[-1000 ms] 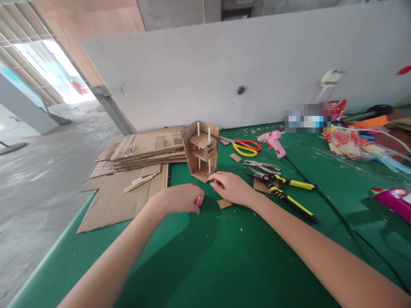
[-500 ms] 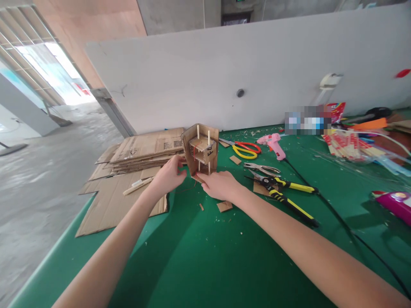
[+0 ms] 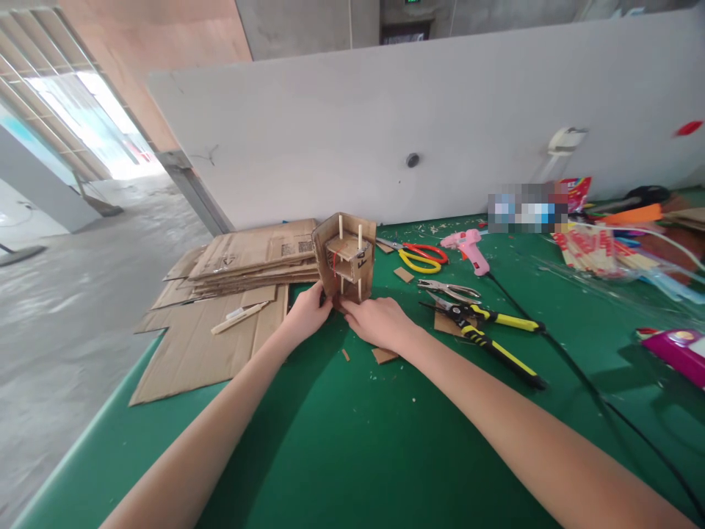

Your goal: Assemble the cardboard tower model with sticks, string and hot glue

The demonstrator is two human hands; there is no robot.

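Note:
A small cardboard model (image 3: pixel 348 258) stands upright on the green table, with folded walls, an inner box-like shelf and pale wooden sticks poking up through it. Red wire shows on its left inner side. My left hand (image 3: pixel 309 314) has its fingers closed at the model's lower left edge. At the front of its base, my right hand (image 3: pixel 380 322) presses with its fingers on the bottom part. The fingertips of both hands nearly meet there, and what lies beneath them is partly hidden.
Stacked cardboard sheets (image 3: pixel 253 253) lie left, with a wooden stick piece (image 3: pixel 239 317) on one. Scissors (image 3: pixel 421 257), a pink glue gun (image 3: pixel 471 250), pliers (image 3: pixel 449 289) and yellow-black cutters (image 3: pixel 490 338) lie right. A cable (image 3: pixel 584 382) runs toward the front right. A white panel (image 3: pixel 341 139) stands behind.
My left hand has moved right and slightly down, from beside the cardboard stack to the model's lower left edge. My right hand stays at the base.

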